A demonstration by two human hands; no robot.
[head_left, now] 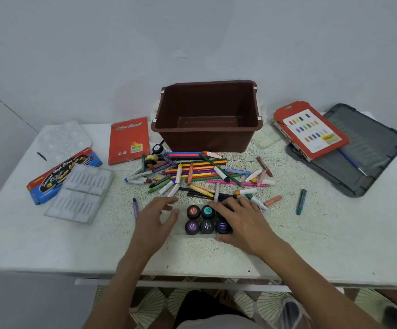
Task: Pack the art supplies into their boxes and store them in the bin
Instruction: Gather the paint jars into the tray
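- Nearest me, the left hand (156, 217) is spread and loose at the left end of the clear tray (192, 236), holding nothing. The right hand (242, 219) lies over the tray's right end, fingers fairly straight across the pots (207, 226), thumb at the near rim.
- Far left on the surface (26, 233) sit a palette (64, 138), a blue box (62, 174) and a plastic insert (83, 191) touching it.
- A red box (129, 141) lies flat just left of the bin (207, 136). Two loose pots (157, 148) sit just beside its right edge.
- Centre: the tray runs left to right under both hands, its left slots bare. The pile (204, 174) of pencils and crayons lies just beyond it, and the bin stands straight beyond that, with nothing showing inside.
- The loose pots lie ahead and to the left, so I'd judge the left hand nearer for fetching them. The tray's own way to the bin is straight forward over the pile.
- Right: a green crayon (301, 201) lies alone, and a carton (311, 131) rests on a grey lid (371, 150).
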